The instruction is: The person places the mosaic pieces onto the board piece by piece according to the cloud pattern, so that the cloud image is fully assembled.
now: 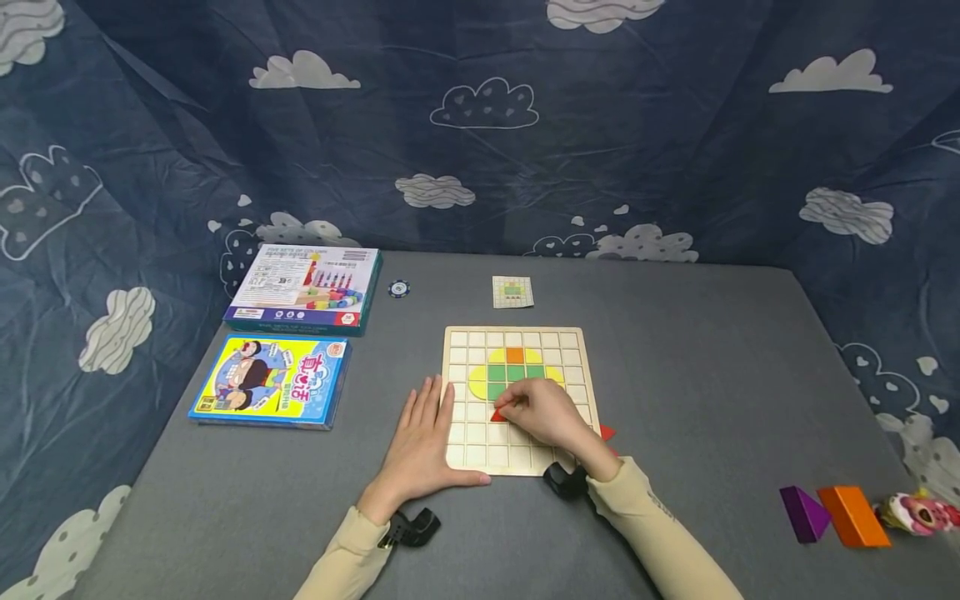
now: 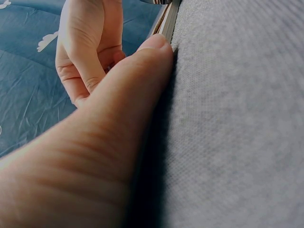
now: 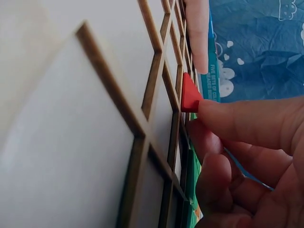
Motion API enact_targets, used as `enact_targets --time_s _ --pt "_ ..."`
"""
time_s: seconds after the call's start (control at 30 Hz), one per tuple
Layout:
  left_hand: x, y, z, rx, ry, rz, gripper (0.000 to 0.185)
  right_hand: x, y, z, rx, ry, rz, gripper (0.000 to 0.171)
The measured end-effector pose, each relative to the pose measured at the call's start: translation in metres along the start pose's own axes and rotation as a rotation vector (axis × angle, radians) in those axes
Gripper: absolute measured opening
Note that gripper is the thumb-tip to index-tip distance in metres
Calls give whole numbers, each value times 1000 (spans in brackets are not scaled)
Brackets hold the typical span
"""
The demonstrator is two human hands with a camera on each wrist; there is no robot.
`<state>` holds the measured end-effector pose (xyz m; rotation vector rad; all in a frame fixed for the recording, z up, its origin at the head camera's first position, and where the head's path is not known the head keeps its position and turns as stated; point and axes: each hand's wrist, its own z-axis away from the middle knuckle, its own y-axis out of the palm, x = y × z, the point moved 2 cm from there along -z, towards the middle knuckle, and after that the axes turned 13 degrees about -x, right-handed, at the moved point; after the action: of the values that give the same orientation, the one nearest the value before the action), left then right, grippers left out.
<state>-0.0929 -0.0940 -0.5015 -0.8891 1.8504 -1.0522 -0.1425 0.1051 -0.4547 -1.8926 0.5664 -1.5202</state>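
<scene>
A wooden grid board (image 1: 465, 433) lies on the grey table, with green squares (image 1: 497, 373), an orange square (image 1: 514, 356) and rounded yellow pieces (image 1: 477, 383) set in its upper middle cells. My right hand (image 1: 543, 408) pinches a small red triangle (image 3: 190, 95) between thumb and fingertips, low over a cell just below the green pieces. With fingers straight, my left hand (image 1: 422, 442) rests at the board's lower left corner, fingertips along the left edge and thumb along the near edge. More red triangles (image 1: 607, 432) lie by the board's right edge, partly hidden by my right forearm.
Behind the board lies a small pattern card (image 1: 513, 292), with a poker chip (image 1: 399, 288) to its left. Two boxed sets, a white one (image 1: 300, 287) and a blue-yellow one (image 1: 270, 379), stand at left. Purple (image 1: 805, 514) and orange blocks (image 1: 853, 517) and a pink figurine (image 1: 921, 512) sit at right.
</scene>
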Motion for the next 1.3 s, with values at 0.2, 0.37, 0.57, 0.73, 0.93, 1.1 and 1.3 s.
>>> enact_targets --time_s 0.2,0.37,0.57,0.73,0.93,1.1,1.3 --pt "-1 0 1 6 -4 5 132 0 1 1 -10 36 26 6" --pt "-1 0 0 1 -1 -6 132 -1 1 0 -19 38 29 6" --pt "-1 1 0 -1 7 -9 132 -2 1 1 -9 58 26 8" --pt "-1 1 0 5 4 -6 132 -3 1 2 1 55 19 9" --pt "0 1 1 0 4 -6 132 -5 1 3 24 48 -8 6" --pt "0 1 0 -7 7 -8 133 -7 -6 7 2 18 -20 5" --pt "0 0 -1 -9 1 -3 133 -20 -23 16 -51 -39 -44 5"
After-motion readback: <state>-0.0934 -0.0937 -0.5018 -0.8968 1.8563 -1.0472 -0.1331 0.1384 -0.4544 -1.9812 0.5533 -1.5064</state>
